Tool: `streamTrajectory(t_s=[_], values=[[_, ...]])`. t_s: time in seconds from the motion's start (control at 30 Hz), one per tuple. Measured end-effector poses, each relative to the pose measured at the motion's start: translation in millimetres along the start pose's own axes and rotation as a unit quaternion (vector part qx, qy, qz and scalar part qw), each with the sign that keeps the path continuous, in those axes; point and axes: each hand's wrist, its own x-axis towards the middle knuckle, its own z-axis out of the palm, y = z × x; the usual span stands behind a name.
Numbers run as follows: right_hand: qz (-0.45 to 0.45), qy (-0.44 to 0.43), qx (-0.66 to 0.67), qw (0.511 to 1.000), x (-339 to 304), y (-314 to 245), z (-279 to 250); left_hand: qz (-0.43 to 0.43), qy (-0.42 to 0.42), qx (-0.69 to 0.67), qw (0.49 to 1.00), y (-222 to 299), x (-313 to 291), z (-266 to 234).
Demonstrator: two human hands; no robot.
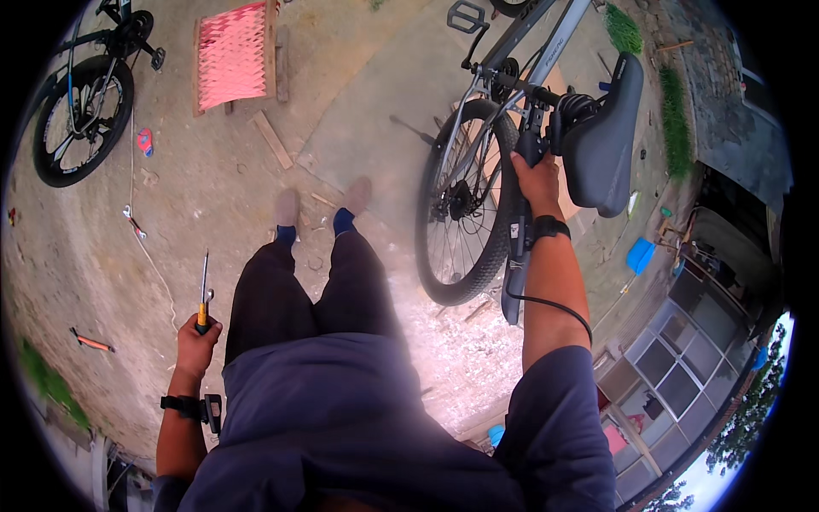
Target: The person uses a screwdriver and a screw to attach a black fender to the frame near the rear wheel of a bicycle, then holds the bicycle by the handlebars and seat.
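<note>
The right hand (537,179) is closing its grip around the dark metal frame of the grey bicycle (522,149), just beside the black padded saddle (601,141). The left hand (198,341), well apart from that saddle, is clasping a slim yellow-handled metal tool (204,294), pointing upright.

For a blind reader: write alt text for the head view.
The person's right hand grips a bicycle just below its black saddle, while the left hand holds a screwdriver upright. They stand on dirt ground; another bicycle stands at upper left.
</note>
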Motion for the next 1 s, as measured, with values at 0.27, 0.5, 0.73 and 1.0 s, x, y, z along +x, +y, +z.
streamTrajectory(t_s=[0.27, 0.5, 0.73, 1.0], values=[[0.032, -0.006, 0.011, 0.999, -6, -10, 4, -0.008, -0.005, 0.005, 1.0, 6, 5, 6], [0.026, -0.05, 0.077, 0.995, -5, -16, -12, -0.01, -0.009, -0.007, 1.0, 13, 8, 11], [0.007, -0.072, 0.215, 0.974, 4, 11, -13, -0.016, -0.005, -0.007, 1.0, 22, 9, 14], [-0.028, -0.058, 0.211, 0.975, 13, 21, -2, -0.008, -0.01, -0.009, 1.0, 30, 14, 15]])
